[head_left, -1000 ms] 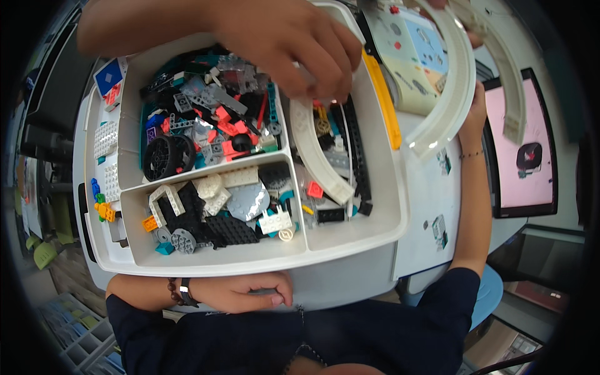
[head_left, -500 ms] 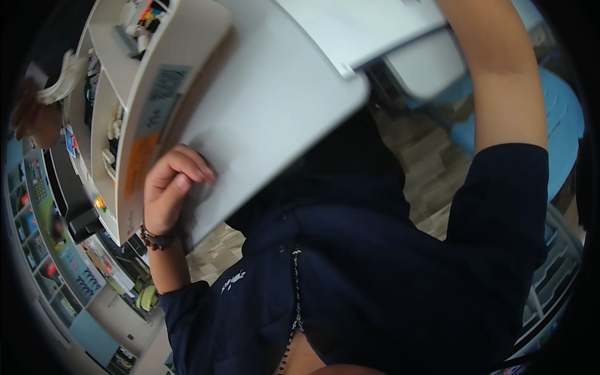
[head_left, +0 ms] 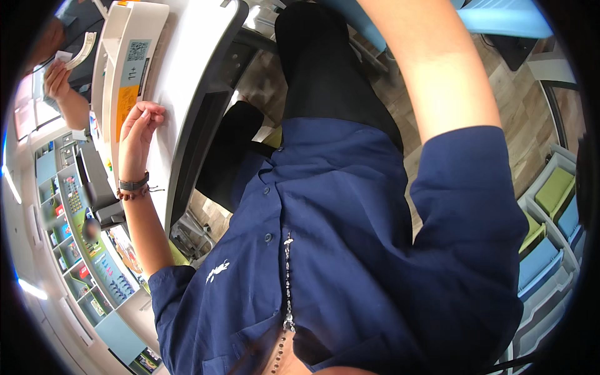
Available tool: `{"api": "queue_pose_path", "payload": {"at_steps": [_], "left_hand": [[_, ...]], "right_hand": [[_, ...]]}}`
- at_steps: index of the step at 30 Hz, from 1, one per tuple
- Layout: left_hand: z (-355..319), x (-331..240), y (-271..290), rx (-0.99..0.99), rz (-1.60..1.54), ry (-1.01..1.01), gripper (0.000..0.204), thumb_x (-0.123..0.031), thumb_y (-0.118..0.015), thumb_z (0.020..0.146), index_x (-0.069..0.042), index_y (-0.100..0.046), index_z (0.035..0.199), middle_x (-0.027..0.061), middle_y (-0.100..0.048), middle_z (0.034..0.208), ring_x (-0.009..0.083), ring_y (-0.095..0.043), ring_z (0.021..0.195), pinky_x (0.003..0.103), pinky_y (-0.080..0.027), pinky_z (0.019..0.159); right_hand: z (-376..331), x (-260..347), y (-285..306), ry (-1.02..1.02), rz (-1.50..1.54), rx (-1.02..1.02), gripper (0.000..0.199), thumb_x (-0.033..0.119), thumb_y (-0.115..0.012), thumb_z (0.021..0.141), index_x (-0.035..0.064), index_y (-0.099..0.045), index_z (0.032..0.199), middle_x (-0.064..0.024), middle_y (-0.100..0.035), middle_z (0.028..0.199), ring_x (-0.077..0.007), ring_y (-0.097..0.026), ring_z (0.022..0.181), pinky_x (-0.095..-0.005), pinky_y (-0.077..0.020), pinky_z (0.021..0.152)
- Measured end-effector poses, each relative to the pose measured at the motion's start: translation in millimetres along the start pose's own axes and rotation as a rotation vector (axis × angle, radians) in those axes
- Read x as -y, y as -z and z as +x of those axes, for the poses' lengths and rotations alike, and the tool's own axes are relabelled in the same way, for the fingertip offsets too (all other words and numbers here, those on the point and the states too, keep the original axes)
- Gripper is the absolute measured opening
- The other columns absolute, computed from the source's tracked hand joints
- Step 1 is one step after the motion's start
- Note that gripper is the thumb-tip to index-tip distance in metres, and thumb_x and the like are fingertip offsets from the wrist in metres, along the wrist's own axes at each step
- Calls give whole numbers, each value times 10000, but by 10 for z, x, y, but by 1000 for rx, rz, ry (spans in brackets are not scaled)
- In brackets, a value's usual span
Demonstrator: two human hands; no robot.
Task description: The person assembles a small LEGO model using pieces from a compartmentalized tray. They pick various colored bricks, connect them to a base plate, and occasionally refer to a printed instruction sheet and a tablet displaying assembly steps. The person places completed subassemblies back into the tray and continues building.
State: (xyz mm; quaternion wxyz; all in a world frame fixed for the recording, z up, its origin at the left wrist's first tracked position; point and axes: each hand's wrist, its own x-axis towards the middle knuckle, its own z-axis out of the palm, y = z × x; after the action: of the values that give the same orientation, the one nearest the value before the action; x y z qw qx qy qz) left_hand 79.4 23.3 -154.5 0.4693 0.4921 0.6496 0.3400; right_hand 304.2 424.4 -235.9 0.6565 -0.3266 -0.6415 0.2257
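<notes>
My left hand [head_left: 140, 128] lies on the white table [head_left: 187, 47], beside a white organiser box [head_left: 119, 47] with an orange label on its side. Its fingers are loosely curled in with the thumb against them, and nothing shows in them. A dark band and a beaded bracelet [head_left: 132, 192] circle that wrist. My right forearm [head_left: 437, 69] runs up and out past the top edge, so my right hand is out of view.
Across the box, another person's hand [head_left: 57, 81] holds a curved white strip [head_left: 82, 51]. A blue chair [head_left: 506, 17] stands at the upper right. Grey drawer racks with blue and green bins [head_left: 540, 259] stand at the right. Shelves [head_left: 94, 275] line the lower left.
The view has swung, so the table and box sit farther up and left, and my legs and more floor show. My left hand stays by the box, its fingers drawn closer together.
</notes>
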Motion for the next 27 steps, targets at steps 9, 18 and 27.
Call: {"api": "queue_pose_path", "payload": {"at_steps": [9,18,27], "left_hand": [[-527,44,-153,-41,229,44,192,-164,-475,944,-14,-580,1003,61,-621,982,114,-560,951,261,-420,892],[-838,191,-474,-216,402,-58,180,-137,-495,920,-26,-577,1035,56,-567,1060,147,-518,1058,281,-369,948],[-1053,294,-713,-365,692,-266,194,-116,-558,854,-61,-582,1037,115,-525,1134,255,-489,1107,360,-359,966]], "right_hand": [[-183,147,313,-17,-138,202,222,244,-679,640,73,-665,781,-193,-653,797,-323,-641,792,-382,-506,738],[-251,80,338,-15,-276,301,388,376,-771,577,37,-651,721,-175,-649,728,-323,-635,698,-370,-504,665],[-125,-58,315,31,-399,357,400,366,-777,600,32,-604,737,-144,-622,688,-278,-611,648,-359,-494,634]]}}
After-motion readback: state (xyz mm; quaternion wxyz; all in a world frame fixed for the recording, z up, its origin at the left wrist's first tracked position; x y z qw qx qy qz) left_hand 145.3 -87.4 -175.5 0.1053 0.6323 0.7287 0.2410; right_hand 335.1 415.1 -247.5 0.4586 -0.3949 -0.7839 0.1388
